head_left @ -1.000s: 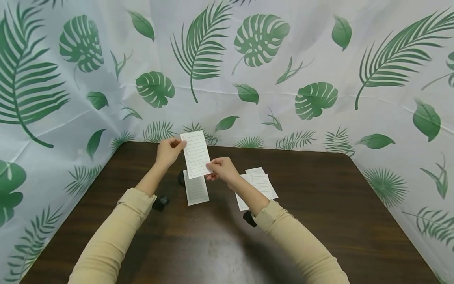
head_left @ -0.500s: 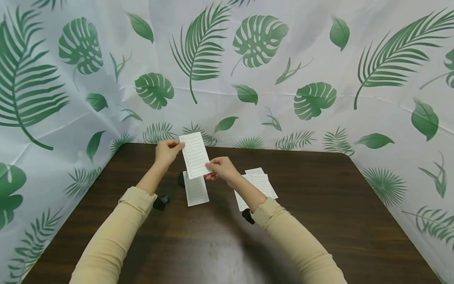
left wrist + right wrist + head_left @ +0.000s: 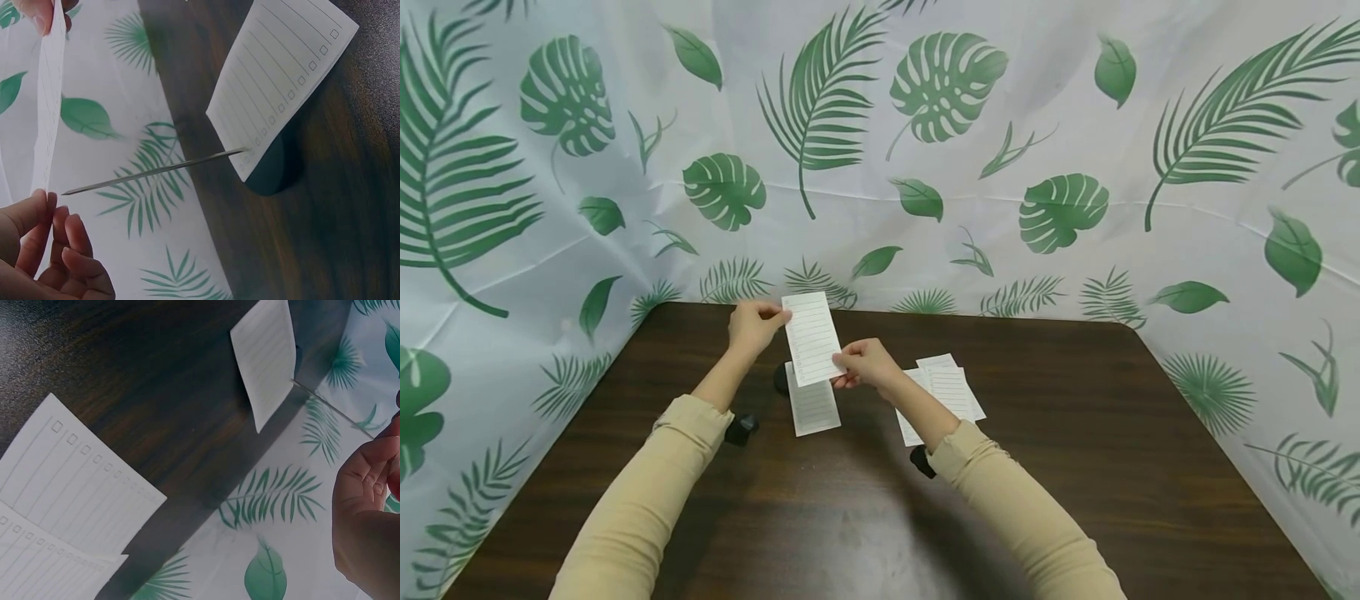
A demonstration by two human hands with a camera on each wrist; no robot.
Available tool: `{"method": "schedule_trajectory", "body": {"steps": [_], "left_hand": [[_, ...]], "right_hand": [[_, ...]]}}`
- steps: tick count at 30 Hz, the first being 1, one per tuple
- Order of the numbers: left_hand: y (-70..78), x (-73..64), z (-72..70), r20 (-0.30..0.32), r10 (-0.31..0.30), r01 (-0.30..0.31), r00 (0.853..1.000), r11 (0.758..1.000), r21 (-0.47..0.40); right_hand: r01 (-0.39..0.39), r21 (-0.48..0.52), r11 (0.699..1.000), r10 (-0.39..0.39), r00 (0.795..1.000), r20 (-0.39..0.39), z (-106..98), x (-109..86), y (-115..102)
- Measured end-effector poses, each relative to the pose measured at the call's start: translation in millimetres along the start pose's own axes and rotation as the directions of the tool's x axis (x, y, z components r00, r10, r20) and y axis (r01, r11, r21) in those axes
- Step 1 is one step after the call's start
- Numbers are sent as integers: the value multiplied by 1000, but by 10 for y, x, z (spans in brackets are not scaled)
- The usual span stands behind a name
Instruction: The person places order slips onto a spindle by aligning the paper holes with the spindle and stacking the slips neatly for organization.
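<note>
Two pinches, left hand [image 3: 752, 327] at the far left edge and right hand [image 3: 868, 364] by the near right corner, hold a lined sheet [image 3: 812, 337] above the table [image 3: 1075, 458]. Likely light, floppy and easily torn, it suits such edge grips near the metal spike [image 3: 156, 170].

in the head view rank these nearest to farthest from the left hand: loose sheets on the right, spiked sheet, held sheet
1. Held sheet: at the left hand, pinched by it.
2. Spiked sheet: below the held sheet in this view, slightly right of the hand.
3. Loose sheets: on the table, well off to the right.
</note>
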State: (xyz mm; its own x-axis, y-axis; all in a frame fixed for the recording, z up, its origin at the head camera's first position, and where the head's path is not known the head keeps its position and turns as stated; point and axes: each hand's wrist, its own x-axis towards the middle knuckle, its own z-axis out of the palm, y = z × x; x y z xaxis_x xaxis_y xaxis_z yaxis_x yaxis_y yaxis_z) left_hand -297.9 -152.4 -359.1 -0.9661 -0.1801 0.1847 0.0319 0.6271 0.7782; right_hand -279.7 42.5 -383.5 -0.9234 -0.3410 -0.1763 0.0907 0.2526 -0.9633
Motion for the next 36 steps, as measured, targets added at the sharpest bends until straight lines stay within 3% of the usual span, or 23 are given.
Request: {"method": "schedule_trajectory", "body": {"steps": [8,17,22,29,36], "left_hand": [[-33,-4,2,20,9,-9,1000,1000,29],[-39,39,-5,45,-34,30,998,997,75],[-12,74,-50,95,-67,54,993,990,129],[-7,98,-61,123,-106,88,987,985,148],[-35,91,-27,106,-71,58,992,992,114]], "right_hand": [[-10,17,1000,9,1000,11,37,2,41],[-11,10,1000,11,1000,-5,32,30,10],[-19,13,1000,19,1000,-17,30,54,-7],[-25,-12,1000,25,1000,6,46,75,27],[-12,-9,1000,12,1000,15,56,68,55]]}}
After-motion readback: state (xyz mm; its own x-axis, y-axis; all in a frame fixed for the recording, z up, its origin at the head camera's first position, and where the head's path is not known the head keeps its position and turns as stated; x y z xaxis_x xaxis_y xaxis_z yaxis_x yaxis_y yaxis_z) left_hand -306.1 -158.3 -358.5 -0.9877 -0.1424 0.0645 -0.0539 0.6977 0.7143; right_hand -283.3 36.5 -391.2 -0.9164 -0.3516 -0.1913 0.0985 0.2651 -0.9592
